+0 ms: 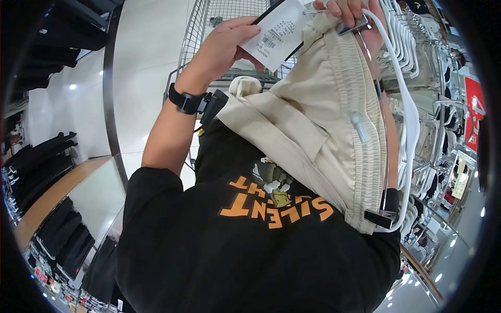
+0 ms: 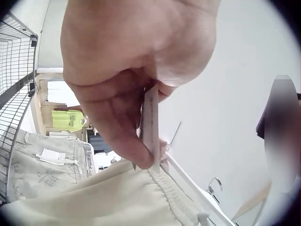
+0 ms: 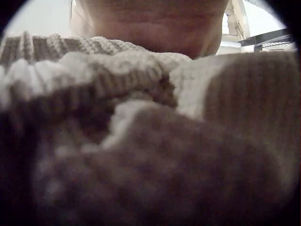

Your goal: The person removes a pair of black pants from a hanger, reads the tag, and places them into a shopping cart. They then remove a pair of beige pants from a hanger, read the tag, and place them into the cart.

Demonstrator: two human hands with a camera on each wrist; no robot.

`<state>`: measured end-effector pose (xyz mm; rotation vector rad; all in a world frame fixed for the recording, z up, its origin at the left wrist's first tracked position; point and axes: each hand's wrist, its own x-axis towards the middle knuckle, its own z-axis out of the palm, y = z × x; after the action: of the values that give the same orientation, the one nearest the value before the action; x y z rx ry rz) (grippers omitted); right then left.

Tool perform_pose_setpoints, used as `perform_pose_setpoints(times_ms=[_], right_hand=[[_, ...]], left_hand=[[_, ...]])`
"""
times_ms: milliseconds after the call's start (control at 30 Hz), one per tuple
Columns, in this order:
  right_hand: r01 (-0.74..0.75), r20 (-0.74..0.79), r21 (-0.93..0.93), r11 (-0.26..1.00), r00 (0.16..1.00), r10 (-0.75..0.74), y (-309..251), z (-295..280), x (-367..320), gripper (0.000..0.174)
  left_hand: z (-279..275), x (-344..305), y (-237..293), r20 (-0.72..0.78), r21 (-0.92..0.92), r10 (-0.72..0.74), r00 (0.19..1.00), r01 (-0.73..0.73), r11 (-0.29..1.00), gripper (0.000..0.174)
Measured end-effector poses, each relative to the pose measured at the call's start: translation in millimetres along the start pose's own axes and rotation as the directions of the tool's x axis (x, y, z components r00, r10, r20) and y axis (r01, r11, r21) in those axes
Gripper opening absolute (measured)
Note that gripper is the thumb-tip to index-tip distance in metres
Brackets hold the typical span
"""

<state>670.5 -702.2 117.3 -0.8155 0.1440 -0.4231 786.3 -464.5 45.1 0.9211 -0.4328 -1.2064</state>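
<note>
Pinching a paper tag [image 1: 275, 35] between thumb and fingers, the left hand [image 1: 223, 48] is near the beige pants [image 1: 318, 115], which stretch down from the right hand [image 1: 350, 9], its fingers curled over the waistband [image 1: 360, 88] beside the hanger [image 1: 409, 112].

Light glints off the bright floor [image 1: 141, 52]. Fisheye edges curve into black. Close up, ribbed fabric [image 3: 164, 174] blurs in shadow.

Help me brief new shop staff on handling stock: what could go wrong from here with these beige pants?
The left hand pinches the white tag; a hard pull might tear it off the beige pants. The elastic waistband sits in the lower clip of the white hanger; if it slips out, that side could sag.
</note>
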Motion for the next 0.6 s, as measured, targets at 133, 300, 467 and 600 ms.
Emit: perform_pose_setpoints(times_ms=[133, 300, 467, 600], right_hand=[[0.048, 0.204, -0.046, 0.998, 0.978, -0.038, 8.3, 5.9, 9.6, 0.056], [-0.032, 0.181, -0.032, 0.999, 0.983, 0.037, 5.5, 19.2, 13.2, 0.058], [-0.037, 0.277, -0.016, 0.999, 0.96, 0.04, 6.2, 36.3, 12.6, 0.06], [-0.064, 0.336, 0.002, 0.998, 0.94, 0.06, 3.6, 33.3, 18.4, 0.061]], left_hand=[[6.1, -14.9, 6.6, -0.041, 0.001, 0.038, 0.998, -0.038, 0.999, 0.04], [9.1, -34.3, 17.6, -0.002, -0.009, 0.007, 1.0, -0.007, 1.0, 0.042], [0.3, -51.2, 20.5, 0.101, -0.153, 0.003, 0.995, 0.013, 0.988, 0.045], [4.7, -54.9, 19.4, -0.036, -0.022, -0.012, 0.999, 0.012, 1.0, 0.047]])
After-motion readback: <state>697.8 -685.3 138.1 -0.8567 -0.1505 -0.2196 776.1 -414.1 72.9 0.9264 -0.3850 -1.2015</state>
